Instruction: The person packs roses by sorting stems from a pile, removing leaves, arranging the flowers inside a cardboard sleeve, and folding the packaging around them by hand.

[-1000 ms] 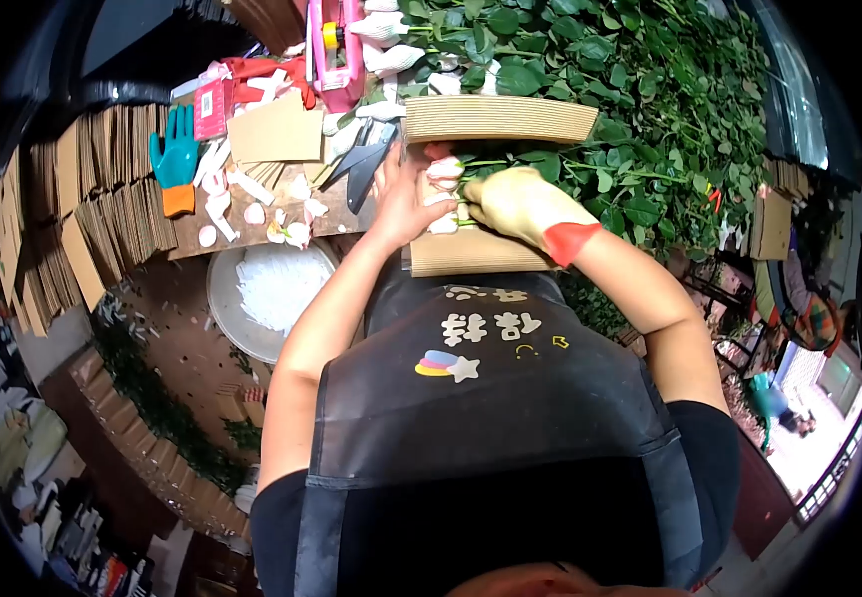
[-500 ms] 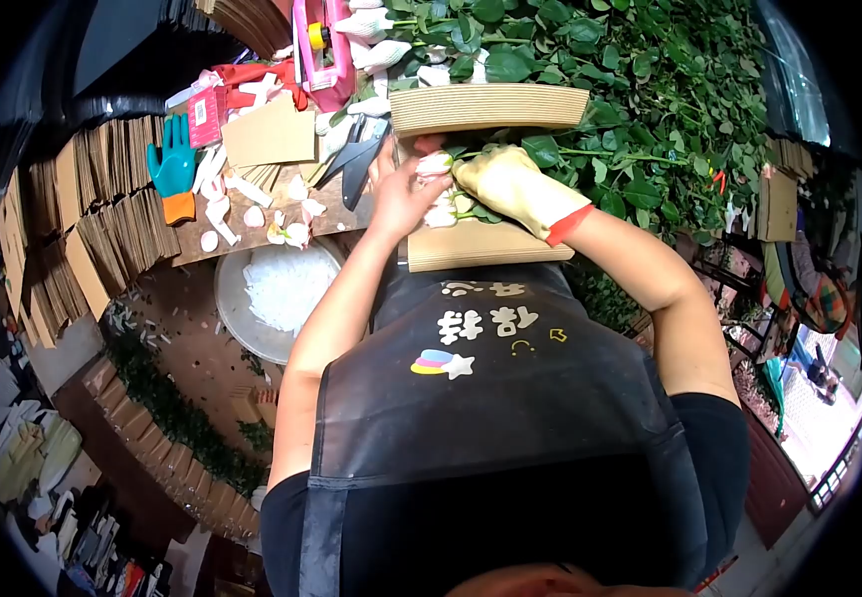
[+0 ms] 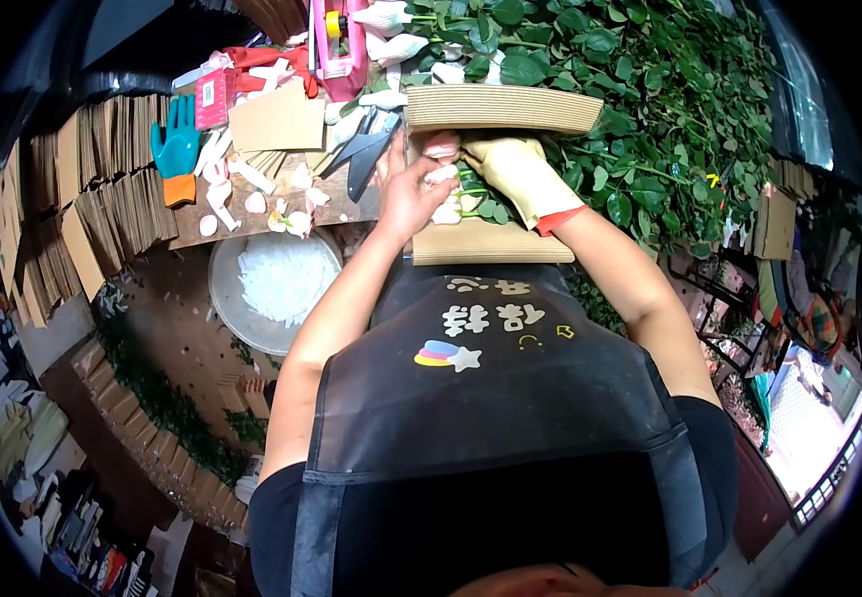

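Note:
Several pale pink and cream roses (image 3: 447, 211) lie with their heads to the left between two folds of corrugated cardboard (image 3: 495, 242). My bare left hand (image 3: 411, 194) is closed around the left edge of the bundle, its thumb on the rose heads. My right hand (image 3: 512, 171), in a pale yellow glove with a red cuff, has its fingertips closed at the stems just below a pink rose (image 3: 441, 146). The gripped stems are mostly hidden under the glove. Dark scissors (image 3: 366, 156) lie left of my left hand.
Leafy rose stems (image 3: 640, 129) cover the table's right side. On the left are a teal glove (image 3: 180, 144), a cardboard piece (image 3: 277, 119), loose petals and a pink tape dispenser (image 3: 339, 60). A basin (image 3: 227, 298) of white pieces stands below. Stacked cardboard (image 3: 117, 204) sits far left.
My left thumb has shifted slightly on the rose heads. The right glove has moved up a little, showing more green stems beneath it. The whole view has shifted slightly.

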Motion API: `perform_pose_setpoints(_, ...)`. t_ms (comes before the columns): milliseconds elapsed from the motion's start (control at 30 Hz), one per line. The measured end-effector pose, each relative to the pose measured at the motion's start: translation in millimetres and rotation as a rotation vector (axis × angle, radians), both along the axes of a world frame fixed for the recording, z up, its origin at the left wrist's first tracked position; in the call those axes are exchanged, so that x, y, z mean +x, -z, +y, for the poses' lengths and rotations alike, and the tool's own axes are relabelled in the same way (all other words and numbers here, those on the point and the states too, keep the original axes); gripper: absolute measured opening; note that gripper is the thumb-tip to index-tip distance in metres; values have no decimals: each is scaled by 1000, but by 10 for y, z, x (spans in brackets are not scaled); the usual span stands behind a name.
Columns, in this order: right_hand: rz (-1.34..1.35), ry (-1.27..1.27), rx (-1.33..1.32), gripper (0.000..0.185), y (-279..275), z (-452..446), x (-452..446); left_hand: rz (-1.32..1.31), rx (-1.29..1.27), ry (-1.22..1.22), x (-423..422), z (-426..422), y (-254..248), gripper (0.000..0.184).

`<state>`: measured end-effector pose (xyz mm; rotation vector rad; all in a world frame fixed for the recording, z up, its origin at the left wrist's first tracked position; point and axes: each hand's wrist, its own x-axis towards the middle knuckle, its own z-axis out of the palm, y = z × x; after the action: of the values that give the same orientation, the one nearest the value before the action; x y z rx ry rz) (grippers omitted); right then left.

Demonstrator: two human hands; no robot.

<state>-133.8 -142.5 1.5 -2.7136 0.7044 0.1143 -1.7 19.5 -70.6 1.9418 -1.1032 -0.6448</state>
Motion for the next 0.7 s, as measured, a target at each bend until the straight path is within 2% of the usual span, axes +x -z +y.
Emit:
perform_pose_setpoints(267,12,-99,62,18,20,-19,-53,12,11,34,75,-84,-10,72)
perform_pose_setpoints(400,26,-111,37,19,15,-8,-84,-21,85,89,183,-253,-112,66)
perform_pose_setpoints(467,110,-105,2,20,-22,26,-70,-85,54,-29,121,-321,64,60)
perform_pose_setpoints(533,100,-185,-94,24,-69,3,-36,-171,-50,-14,116,-281,69,52)
perform_pose_setpoints(567,82,-137,-118,24,-116,12,-73,-174,-64,-27,118,-280,84,51)
perform_pose_setpoints(633,79,-24,-160,24,-588,148,16,-158,-63,-46,95,-263,82,51)
perform_pose_setpoints(700,159,-25,-175,23,-540,114,57,-123,-13,-46,96,-255,89,55)
